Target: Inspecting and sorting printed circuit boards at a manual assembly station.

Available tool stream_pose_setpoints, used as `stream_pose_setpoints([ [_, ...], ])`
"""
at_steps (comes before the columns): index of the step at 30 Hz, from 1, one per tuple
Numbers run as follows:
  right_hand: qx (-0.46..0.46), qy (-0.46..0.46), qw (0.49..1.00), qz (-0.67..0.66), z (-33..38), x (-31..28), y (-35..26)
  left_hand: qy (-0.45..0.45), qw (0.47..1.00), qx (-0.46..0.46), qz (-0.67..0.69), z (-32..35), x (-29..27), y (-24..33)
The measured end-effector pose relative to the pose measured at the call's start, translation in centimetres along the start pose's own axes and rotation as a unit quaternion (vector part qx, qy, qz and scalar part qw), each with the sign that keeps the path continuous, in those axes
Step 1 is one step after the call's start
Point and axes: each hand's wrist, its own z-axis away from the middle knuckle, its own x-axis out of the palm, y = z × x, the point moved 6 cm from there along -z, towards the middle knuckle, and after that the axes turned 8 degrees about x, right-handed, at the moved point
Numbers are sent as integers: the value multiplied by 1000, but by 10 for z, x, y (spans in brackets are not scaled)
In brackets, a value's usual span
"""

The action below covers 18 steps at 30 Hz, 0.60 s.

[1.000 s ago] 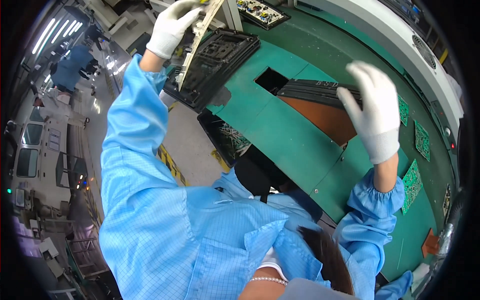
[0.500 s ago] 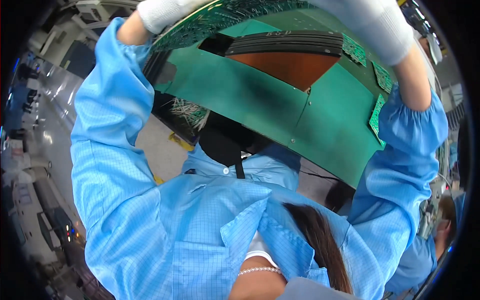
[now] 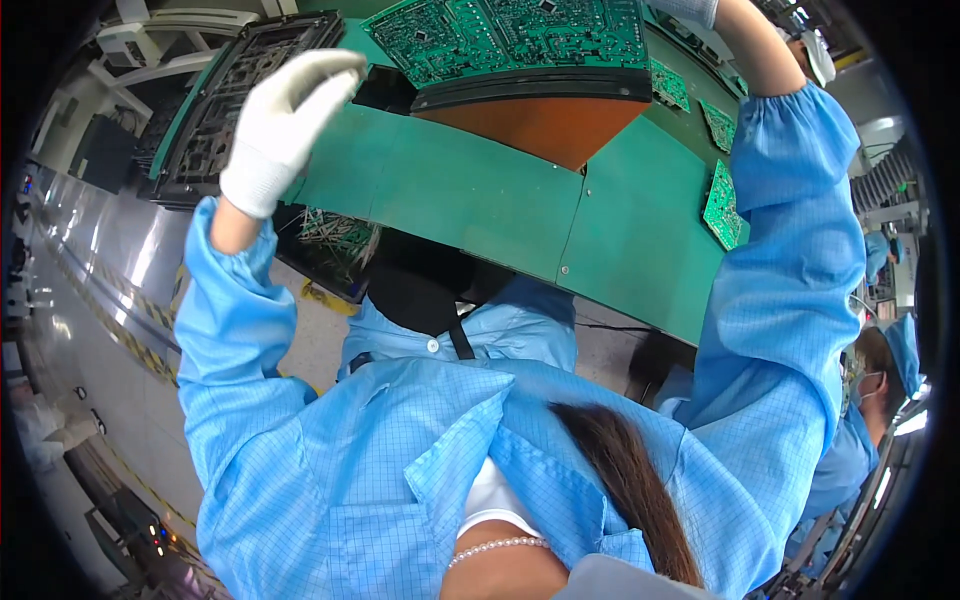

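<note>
Circuit board (image 3: 510, 35) lies flat — long axis left-right.

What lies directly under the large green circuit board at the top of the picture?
Under the large green circuit board sits a black tray, only its front edge showing. Beneath that, an orange-brown panel rests on the green table. The board hides the tray's inside.

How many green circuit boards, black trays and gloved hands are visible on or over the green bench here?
Large green circuit board: 1
Small green circuit boards: 3
Black slotted tray: 1
White-gloved hands, left hand fully seen, right hand cut off: 2
Total: 7
</note>
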Motion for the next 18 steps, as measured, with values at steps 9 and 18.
stream_pose_setpoints([
  [9, -113, 7, 984, 141, 69, 39, -43, 262, 958, -105, 44, 69, 1, -29],
  [18, 111, 126, 968, -187, 115, -42, -10, 353, 914, -176, 98, 75, -3, -35],
])
